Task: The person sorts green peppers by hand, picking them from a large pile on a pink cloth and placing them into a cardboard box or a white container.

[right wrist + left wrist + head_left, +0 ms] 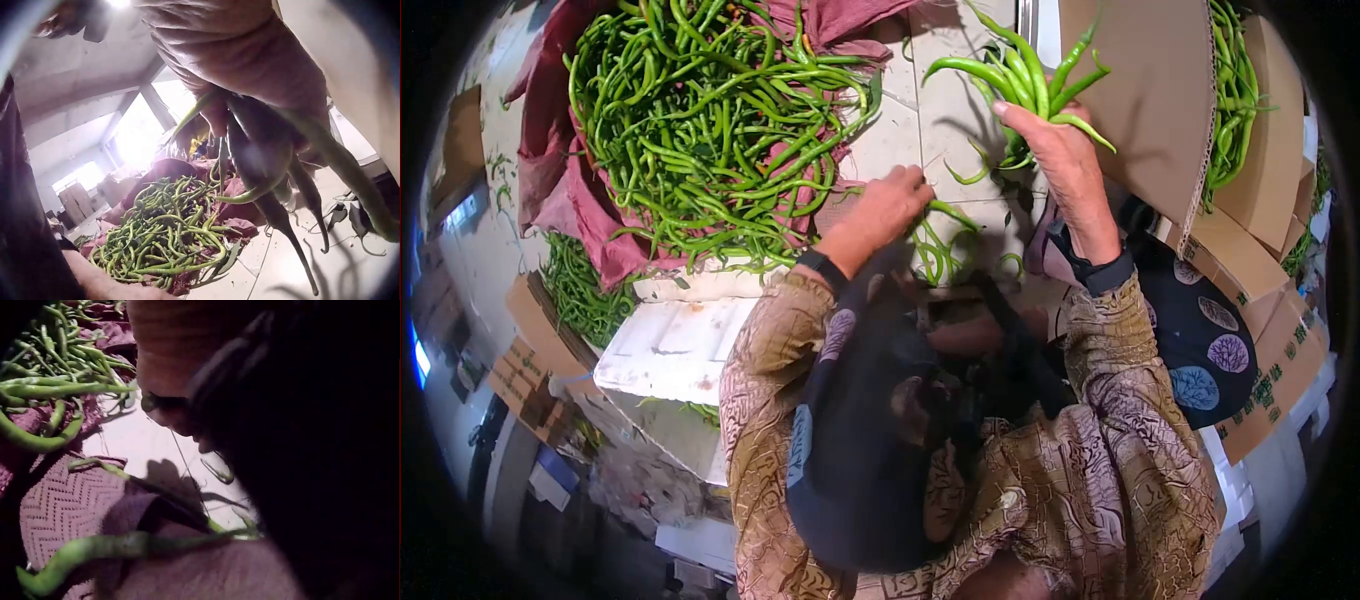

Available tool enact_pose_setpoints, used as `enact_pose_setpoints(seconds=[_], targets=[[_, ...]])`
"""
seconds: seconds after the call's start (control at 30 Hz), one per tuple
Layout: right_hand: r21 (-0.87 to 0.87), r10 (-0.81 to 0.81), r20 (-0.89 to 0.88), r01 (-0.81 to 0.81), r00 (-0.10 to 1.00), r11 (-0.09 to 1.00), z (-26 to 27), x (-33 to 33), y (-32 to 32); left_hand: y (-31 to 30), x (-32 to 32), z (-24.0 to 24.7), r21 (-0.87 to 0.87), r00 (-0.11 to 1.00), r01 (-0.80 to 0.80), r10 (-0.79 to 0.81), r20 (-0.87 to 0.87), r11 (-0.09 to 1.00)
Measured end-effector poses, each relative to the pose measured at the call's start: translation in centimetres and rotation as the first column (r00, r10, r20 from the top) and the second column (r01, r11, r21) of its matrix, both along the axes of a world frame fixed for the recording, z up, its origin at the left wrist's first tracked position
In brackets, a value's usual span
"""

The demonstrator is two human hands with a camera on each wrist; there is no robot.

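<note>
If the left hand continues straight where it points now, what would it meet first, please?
Probably the bunch of green peppers in the right hand, as the left hand points roughly that way in the head view. Depth is unclear; it could pass underneath instead.

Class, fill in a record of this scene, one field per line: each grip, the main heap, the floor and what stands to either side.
Right grip: holds a bunch of long, slender green peppers
Left grip: near loose green peppers; whether it holds any is unclear
Main heap: many long green peppers on dark pink woven cloth
Floor: pale square tiles
Right side: brown cardboard box containing green peppers
Lower left: white foam-like slab
</note>
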State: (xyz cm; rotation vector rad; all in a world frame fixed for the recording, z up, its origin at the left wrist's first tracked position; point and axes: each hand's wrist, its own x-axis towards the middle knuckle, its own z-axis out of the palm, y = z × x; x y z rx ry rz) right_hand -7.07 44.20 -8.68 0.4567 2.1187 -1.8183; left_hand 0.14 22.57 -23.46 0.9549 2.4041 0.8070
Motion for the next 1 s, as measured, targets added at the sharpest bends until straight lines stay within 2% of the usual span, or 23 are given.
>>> enact_pose_setpoints(seconds=[0.07,0.13,0.17,0.2,0.27,0.3,0.33,0.4,0.43,0.47,0.5,0.57,0.6,0.67,0.7,0.8,0.87,0.93,0.97,1.0], targets=[[0.019,0.023,-0.020,-0.022,1.000,1.000,0.0,0.0,-0.1,0.8,0.9,-1.6,-0.031,0.974,0.205,-0.207,-0.090,0.978],[0.042,0.007,-0.076,-0.004,0.997,0.999,0.3,-0.1,-0.5,0.8,0.5,-2.8,-0.060,0.967,0.241,-0.245,-0.069,0.969],[0.091,0.081,-0.054,-0.076,0.995,0.993,0.3,0.0,0.2,0.4,-0.2,-3.2,-0.114,0.980,0.160,-0.171,-0.097,0.980],[0.088,0.077,-0.047,-0.073,0.996,0.993,-0.2,0.3,0.7,-0.3,-0.6,-3.3,-0.169,0.987,0.075,-0.097,-0.127,0.983],[0.140,0.171,-0.123,-0.153,0.978,0.978,-1.7,0.6,1.5,-1.8,-3.4,-1.4,-0.151,0.960,-0.186,0.147,-0.240,0.971],[0.142,0.167,-0.123,-0.149,0.978,0.979,-1.6,0.7,1.5,-2.2,-4.3,-0.5,-0.169,0.946,-0.238,0.189,-0.261,0.956],[0.100,0.108,-0.094,-0.098,0.990,0.990,-1.4,0.8,1.3,-2.1,-4.7,1.1,-0.176,0.955,-0.218,0.172,-0.242,0.960],[0.062,0.051,-0.058,-0.048,0.997,0.997,-0.8,0.8,1.0,-1.5,-3.7,1.6,-0.076,0.994,-0.006,-0.002,-0.108,0.997],[0.024,0.055,-0.046,-0.054,0.997,0.998,-0.3,0.5,0.9,-0.8,-3.0,2.0,0.072,0.990,0.108,-0.101,-0.095,0.992],[-0.014,0.058,-0.034,-0.059,0.998,0.998,0.2,0.3,0.7,0.5,-1.9,1.7,0.124,0.967,0.251,-0.244,-0.071,0.960],[-0.011,0.056,-0.036,-0.057,0.998,0.998,0.5,0.0,0.6,1.9,-0.7,1.5,0.185,0.939,0.340,-0.319,-0.131,0.922],[0.001,0.073,0.029,-0.073,0.997,0.997,0.9,-0.4,0.6,4.4,1.9,-0.3,0.184,0.852,0.505,-0.452,-0.263,0.844],[0.004,0.071,0.030,-0.071,0.997,0.997,0.9,-0.3,0.5,5.2,3.0,-1.2,0.186,0.851,0.506,-0.453,-0.264,0.842],[0.061,0.061,-0.011,-0.060,0.998,0.996,0.5,-0.3,0.6,6.5,4.4,-3.3,0.108,0.838,0.540,-0.521,-0.161,0.835],[0.058,0.064,0.007,-0.065,0.998,0.996,0.2,-0.4,0.6,7.2,4.8,-4.8,0.159,0.811,0.569,-0.517,-0.274,0.807],[0.065,0.067,0.058,-0.070,0.996,0.995,-0.1,-0.4,0.4,7.4,5.0,-5.1,0.144,0.818,0.550,-0.496,-0.292,0.822],[0.024,0.091,-0.013,-0.091,0.996,0.996,0.0,-0.5,0.3,6.9,3.7,-4.0,0.137,0.776,0.602,-0.536,-0.334,0.787],[-0.091,0.085,-0.008,-0.085,0.996,0.992,0.1,-0.1,0.4,6.1,2.2,-2.7,0.181,0.878,0.457,-0.409,-0.248,0.871],[-0.047,0.125,-0.054,-0.128,0.991,0.991,0.4,-0.1,0.3,5.7,1.2,-1.9,0.176,0.907,0.406,-0.372,-0.200,0.897],[-0.051,0.122,-0.052,-0.125,0.991,0.991,0.2,0.0,0.5,4.9,0.1,-1.1,0.079,0.918,0.379,-0.365,-0.154,0.922]])
